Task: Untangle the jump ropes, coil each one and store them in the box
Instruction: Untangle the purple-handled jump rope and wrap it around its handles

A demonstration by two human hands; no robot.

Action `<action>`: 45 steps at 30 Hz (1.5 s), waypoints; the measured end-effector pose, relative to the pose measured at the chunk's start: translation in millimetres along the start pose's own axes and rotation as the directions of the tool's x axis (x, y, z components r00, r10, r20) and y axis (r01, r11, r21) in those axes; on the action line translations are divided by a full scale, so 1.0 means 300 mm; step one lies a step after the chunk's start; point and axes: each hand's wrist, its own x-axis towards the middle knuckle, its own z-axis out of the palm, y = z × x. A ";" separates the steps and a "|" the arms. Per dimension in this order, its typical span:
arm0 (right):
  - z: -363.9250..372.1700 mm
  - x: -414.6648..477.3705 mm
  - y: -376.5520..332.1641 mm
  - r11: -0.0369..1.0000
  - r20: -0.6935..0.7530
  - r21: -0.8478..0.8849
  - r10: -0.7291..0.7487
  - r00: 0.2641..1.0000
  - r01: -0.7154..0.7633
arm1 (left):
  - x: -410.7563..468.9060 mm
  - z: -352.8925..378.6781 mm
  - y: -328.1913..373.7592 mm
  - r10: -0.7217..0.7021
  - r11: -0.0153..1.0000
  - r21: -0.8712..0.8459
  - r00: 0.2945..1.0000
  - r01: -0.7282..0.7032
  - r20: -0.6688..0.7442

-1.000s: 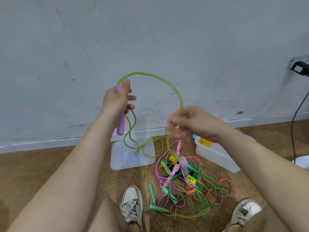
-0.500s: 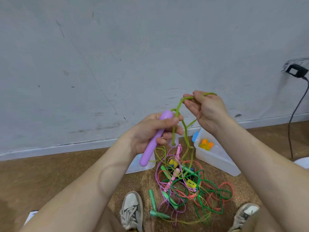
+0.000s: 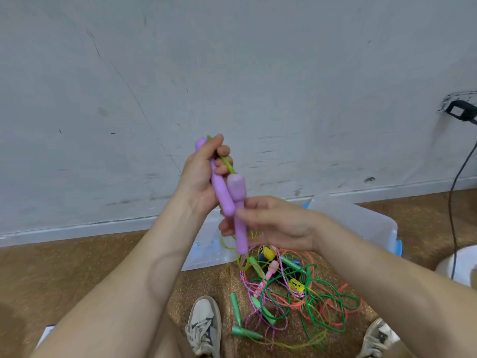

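So both hands are busy with the yellow-green rope [image 3: 227, 162] that has purple handles. The left hand [image 3: 200, 177] is closed around one purple handle [image 3: 219, 188] plus a bit of the cord, thumb up near the handle's top end. The right hand [image 3: 273, 222] sits just below and to the right of it, pinching the second purple handle [image 3: 238, 215] so the two handles lie side by side and touch. The rest of that cord dangles down under the right hand. Below the right hand, on the floor, is the tangled pile of ropes [image 3: 296, 293]: green, orange, pink braided. The clear box [image 3: 361, 218] is behind the right wrist, and its lid [image 3: 206, 251] lies flat beneath the hands.
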 end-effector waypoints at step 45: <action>0.046 -0.052 -0.096 0.922 0.141 0.381 0.005 0.990 -0.059 | -0.042 -0.025 0.077 0.586 0.413 0.784 0.794 -0.463 0.160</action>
